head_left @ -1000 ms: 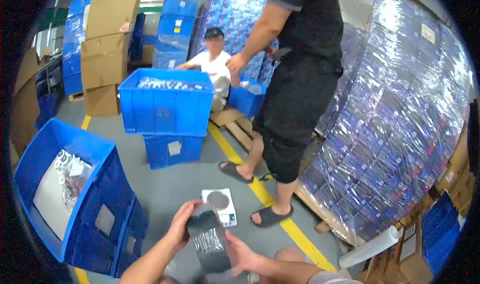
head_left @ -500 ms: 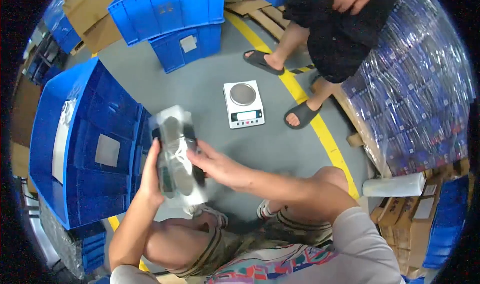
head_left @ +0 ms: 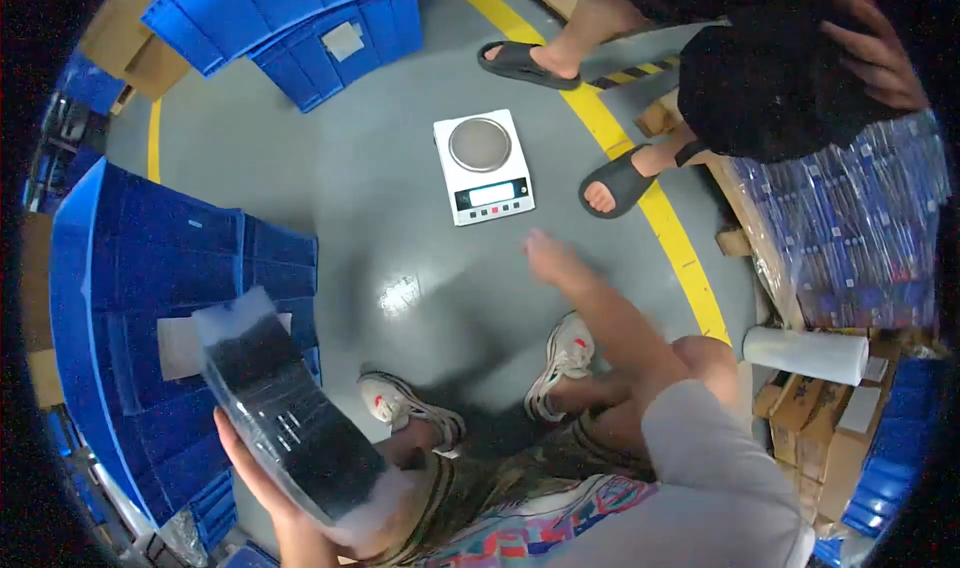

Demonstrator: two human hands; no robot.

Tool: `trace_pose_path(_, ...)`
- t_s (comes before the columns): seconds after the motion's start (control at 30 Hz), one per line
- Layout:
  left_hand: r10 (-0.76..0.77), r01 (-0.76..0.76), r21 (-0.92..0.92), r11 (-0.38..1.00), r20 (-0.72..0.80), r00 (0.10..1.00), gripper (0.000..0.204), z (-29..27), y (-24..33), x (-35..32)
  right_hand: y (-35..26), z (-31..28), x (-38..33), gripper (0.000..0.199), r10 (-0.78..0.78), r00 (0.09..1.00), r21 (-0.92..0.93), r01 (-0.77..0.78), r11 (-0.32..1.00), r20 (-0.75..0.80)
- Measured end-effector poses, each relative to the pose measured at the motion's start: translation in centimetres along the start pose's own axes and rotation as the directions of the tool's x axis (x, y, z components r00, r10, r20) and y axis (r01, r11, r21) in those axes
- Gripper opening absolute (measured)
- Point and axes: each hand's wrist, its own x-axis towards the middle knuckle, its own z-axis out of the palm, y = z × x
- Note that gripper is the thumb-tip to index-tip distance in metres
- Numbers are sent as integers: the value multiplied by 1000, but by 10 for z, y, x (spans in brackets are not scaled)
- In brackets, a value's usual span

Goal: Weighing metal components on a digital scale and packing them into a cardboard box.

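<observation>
My left hand point(head_left: 262, 473) is closed around a long black package in clear plastic wrap point(head_left: 300, 418), holding it tilted beside my left knee. Frosty, whitish plastic shows at both of its ends. My right hand point(head_left: 556, 260) reaches forward over the floor, apart from the package and a little short of the digital scale point(head_left: 487, 183). Its fingers are blurred, so how they are held is unclear. The white scale has a round metal pan point(head_left: 480, 145) with nothing on it, and its display is lit.
Blue plastic crates point(head_left: 150, 258) stand at my left, more stacked crates point(head_left: 340, 53) ahead. A person in dark sandals point(head_left: 618, 181) is at the front right, by the yellow floor line point(head_left: 665, 228). Beyond are wrapped goods point(head_left: 850, 228) on a pallet and a plastic film roll point(head_left: 806, 356).
My right hand has let go of the package and moved forward towards the scale. My left hand has brought the package down and left, turning it to its black side. The view has shifted.
</observation>
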Motion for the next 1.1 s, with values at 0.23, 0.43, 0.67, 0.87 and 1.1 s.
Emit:
trace_pose_path(0.23,153,-117,154,981,-246,957,46,1,4,13,-3,23,24,21,97,994,236,-84,968,-46)
trace_pose_path(0.43,405,-283,778,561,41,914,57,-4,-5,9,-16,23,39,23,197,980,295,-179,939,-33)
trace_pose_path(0.67,380,-219,880,421,48,924,66,15,-11,7,-20,16,50,26,251,967,302,-228,925,-36)
trace_pose_path(0.87,355,-130,478,869,-418,836,47,24,-11,18,-29,-2,46,31,230,961,241,-262,934,154)
trace_pose_path(1.1,33,-35,193,981,16,999,43,10,-1,16,-14,16,58,39,206,972,224,-227,948,112)
